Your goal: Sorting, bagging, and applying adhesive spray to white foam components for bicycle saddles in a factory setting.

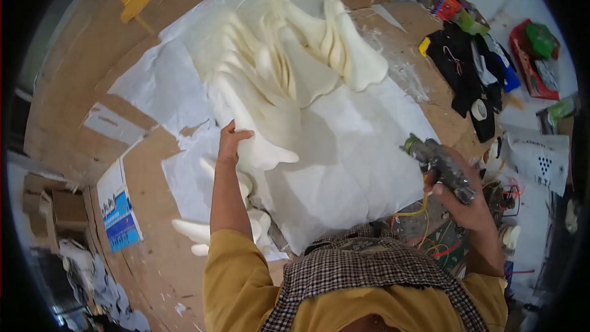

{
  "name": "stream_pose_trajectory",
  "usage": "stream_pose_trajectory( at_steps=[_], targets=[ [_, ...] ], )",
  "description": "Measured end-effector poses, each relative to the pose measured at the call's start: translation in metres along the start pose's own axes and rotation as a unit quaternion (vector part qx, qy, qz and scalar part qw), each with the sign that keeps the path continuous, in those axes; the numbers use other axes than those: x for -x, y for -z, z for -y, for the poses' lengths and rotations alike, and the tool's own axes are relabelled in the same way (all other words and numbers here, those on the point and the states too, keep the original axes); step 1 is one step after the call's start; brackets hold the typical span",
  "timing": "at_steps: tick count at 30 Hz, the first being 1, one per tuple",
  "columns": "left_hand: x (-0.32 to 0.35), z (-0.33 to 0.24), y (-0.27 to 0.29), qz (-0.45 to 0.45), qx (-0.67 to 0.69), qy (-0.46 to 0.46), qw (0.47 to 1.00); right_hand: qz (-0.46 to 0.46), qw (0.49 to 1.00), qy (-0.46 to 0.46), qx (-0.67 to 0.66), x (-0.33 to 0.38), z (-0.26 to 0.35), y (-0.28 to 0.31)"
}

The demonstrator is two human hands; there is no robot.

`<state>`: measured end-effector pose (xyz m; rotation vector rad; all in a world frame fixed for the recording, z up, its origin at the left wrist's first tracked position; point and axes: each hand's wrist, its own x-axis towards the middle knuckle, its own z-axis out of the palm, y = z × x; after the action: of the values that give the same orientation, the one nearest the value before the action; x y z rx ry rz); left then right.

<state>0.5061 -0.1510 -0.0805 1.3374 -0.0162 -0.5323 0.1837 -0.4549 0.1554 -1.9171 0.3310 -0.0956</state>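
Observation:
My left hand [231, 142] is closed on the lower left edge of a cream foam pad [264, 126], thumb on top. This curved, flared pad is the nearest of several similar foam pads [304, 64] leaning against one another in a row toward the far side. They lie on white sheeting [350, 154]. Over the sheet's right edge, my right hand [460, 201] wraps round a grimy grey spray gun [439, 163] with a greenish front end, which points up and left. A yellow hose [424, 203] runs beneath it.
More cream foam pieces [193, 231] lie by my left forearm. Brown cardboard [163, 187] covers the surface around the sheet. At the right are black cloth [455, 64], a tape roll [479, 109], a red bag [533, 61] and a white bag [534, 157]. Coloured wires [439, 249] lie beside my apron.

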Motion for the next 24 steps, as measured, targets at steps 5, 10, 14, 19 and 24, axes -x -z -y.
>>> stream_pose_trajectory(
  at_steps=[5,10,14,19,24],
  targets=[
    [-0.05,0.017,-0.012,0.027,-0.132,0.024,0.991,-0.016,0.996,-0.01,0.085,-0.002,-0.016,0.012],
    [-0.018,0.019,-0.021,0.035,-0.183,-0.024,0.982,-0.061,0.995,0.051,-0.066,-0.014,-0.013,0.028],
    [0.035,0.021,-0.018,-0.008,-0.299,-0.084,0.95,-0.089,0.985,0.1,-0.112,-0.017,-0.02,0.04],
    [0.118,0.032,-0.006,-0.114,-0.157,-0.065,0.979,-0.085,0.992,0.09,0.019,-0.046,-0.103,0.049],
    [0.199,0.061,0.033,-0.143,0.318,-0.077,0.934,-0.028,0.975,0.086,0.201,-0.12,-0.196,0.034]
  ],
)
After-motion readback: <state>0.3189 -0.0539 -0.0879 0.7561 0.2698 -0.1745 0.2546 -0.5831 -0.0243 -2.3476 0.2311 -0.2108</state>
